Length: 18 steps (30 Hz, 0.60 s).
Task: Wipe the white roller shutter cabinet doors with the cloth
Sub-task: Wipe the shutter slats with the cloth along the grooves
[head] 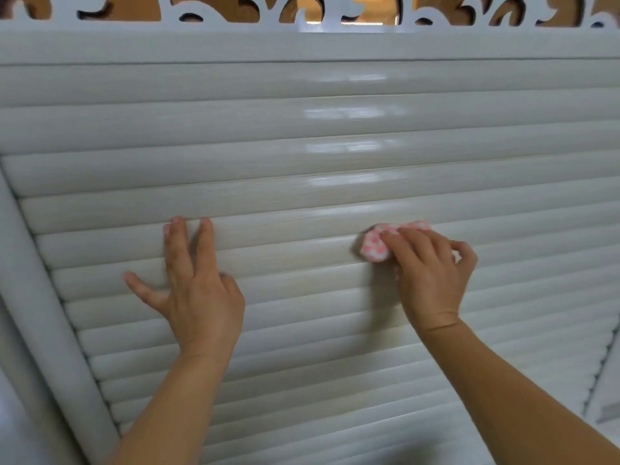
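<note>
Both forearms reached up as my left hand [198,280] pressed flat on the shutter door [335,156] and my right hand [432,273] gripped the cloth [374,245] mid-panel, so I judged most slats unwiped.

Along the top edge we see a white fretwork panel [322,11] cut in curling scroll shapes, with a warm brown surface [141,6] showing through its openings. At the far right we make out a narrow white strip [605,394], too blurred to identify.
</note>
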Each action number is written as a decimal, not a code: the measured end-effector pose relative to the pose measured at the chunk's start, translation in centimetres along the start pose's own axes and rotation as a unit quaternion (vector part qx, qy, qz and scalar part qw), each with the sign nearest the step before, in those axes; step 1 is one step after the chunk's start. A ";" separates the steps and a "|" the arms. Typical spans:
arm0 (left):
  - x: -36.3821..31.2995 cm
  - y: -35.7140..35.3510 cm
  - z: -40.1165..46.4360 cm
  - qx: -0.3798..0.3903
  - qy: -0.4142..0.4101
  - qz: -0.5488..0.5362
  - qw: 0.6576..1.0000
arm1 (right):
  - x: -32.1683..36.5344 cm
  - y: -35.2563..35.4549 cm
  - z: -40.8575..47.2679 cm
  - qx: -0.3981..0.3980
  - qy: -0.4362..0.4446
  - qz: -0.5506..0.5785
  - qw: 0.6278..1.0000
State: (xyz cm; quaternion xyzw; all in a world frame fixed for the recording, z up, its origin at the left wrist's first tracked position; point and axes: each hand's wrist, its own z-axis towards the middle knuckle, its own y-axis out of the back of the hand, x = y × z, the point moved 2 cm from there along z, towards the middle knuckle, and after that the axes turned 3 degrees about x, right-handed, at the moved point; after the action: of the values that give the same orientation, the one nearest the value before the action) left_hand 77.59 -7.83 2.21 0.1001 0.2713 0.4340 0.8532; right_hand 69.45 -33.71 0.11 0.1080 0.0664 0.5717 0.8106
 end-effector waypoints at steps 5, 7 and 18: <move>-0.4 -0.1 -0.2 -0.008 0.007 -0.002 1.000 | -3.4 1.8 0.3 0.017 -0.131 0.092 0.987; -0.4 -0.1 -0.2 -0.011 0.008 -0.004 1.000 | -3.7 2.5 1.2 -0.012 -0.265 0.240 0.934; 1.8 -0.8 -2.4 -0.073 0.014 0.016 0.997 | 2.2 0.9 -1.5 0.079 -0.394 0.232 0.886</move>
State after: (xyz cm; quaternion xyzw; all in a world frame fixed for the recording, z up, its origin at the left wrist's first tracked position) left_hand 77.70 -7.04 -0.84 0.0359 0.2495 0.4677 0.8472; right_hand 69.03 -31.16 -1.04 0.4002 -0.2409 0.6464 0.6033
